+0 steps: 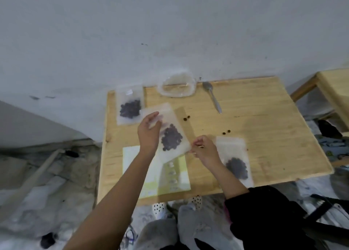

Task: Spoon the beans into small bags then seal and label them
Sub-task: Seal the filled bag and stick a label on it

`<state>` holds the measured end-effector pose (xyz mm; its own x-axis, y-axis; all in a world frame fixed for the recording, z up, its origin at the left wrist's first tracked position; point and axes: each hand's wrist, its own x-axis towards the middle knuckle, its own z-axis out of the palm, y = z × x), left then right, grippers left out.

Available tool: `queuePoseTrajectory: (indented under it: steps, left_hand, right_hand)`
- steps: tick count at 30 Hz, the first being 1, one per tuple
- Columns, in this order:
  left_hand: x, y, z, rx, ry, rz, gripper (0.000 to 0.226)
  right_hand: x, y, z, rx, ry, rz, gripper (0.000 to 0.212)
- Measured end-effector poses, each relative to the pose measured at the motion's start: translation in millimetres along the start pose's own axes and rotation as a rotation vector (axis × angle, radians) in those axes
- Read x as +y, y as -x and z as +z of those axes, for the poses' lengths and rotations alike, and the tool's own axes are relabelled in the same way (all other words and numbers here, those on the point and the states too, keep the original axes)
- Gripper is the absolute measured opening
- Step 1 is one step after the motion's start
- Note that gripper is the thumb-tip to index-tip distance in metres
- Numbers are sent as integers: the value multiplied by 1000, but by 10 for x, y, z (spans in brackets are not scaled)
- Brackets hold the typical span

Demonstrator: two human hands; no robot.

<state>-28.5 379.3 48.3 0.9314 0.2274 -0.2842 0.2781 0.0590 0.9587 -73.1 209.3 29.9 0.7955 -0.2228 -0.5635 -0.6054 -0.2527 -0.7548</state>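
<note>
A clear small bag of dark beans (171,136) is held tilted just above the wooden table (255,128). My left hand (149,131) grips its upper left side. My right hand (204,148) pinches its lower right corner. A second filled bag (129,108), with a small white label near its top, lies at the table's back left. A third filled bag (237,164) lies at the front right, partly under my right wrist. A sheet of labels (175,176) lies near the front edge beneath my arms. A metal spoon (212,96) rests at the back.
An empty-looking clear plastic bowl (176,88) stands at the back edge by the wall. A few loose beans (187,118) lie on the table, and two more loose beans (226,132). Another wooden table (332,85) stands to the right. My knees and a black bag are below the front edge.
</note>
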Motion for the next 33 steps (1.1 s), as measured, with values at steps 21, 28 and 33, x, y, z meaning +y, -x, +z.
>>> queuePoseTrajectory:
  steps: [21, 28, 33]
  left_hand:
    - [96, -152, -232, -151, 78, -12, 36]
    - [237, 12, 47, -464, 169, -34, 41]
    - [256, 33, 77, -391, 170, -53, 27]
  right_hand:
    - [-654, -156, -6, 124, -81, -201, 6]
    - [-1061, -100, 93, 29, 15, -347, 7]
    - [-1019, -92, 104, 41, 77, -359, 12]
